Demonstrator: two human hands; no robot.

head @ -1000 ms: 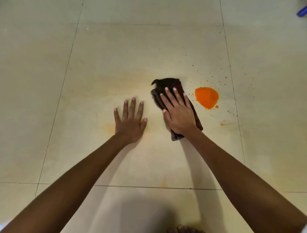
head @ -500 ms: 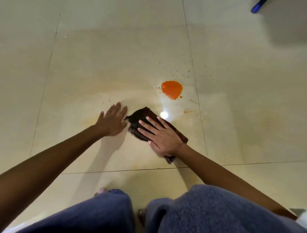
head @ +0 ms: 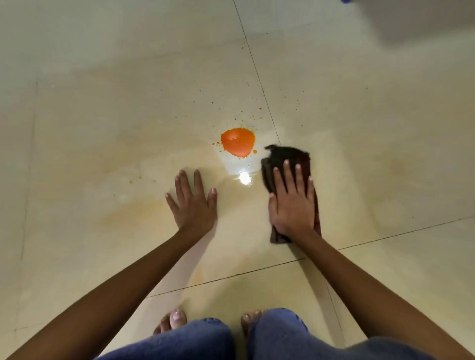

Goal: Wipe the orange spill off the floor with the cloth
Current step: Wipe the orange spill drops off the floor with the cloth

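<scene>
A round orange spill (head: 238, 142) lies on the cream tiled floor (head: 128, 128), with small orange specks scattered above and around it. A dark brown cloth (head: 288, 158) lies flat on the floor just right of the spill, not touching it. My right hand (head: 291, 203) presses down on the cloth with fingers spread, covering its lower half. My left hand (head: 192, 203) rests flat and open on the bare floor, below and left of the spill.
Faint orange smears (head: 133, 213) stain the tile left of my left hand. A bright light reflection (head: 245, 178) sits between my hands. My knees in blue jeans (head: 205, 339) and bare toes (head: 172, 321) are at the bottom. A blue object (head: 345, 1) peeks in at the top edge.
My right hand has slid the cloth from beside my left hand out to the right of the spill. My left hand stays flat on the floor. The view has shifted.
</scene>
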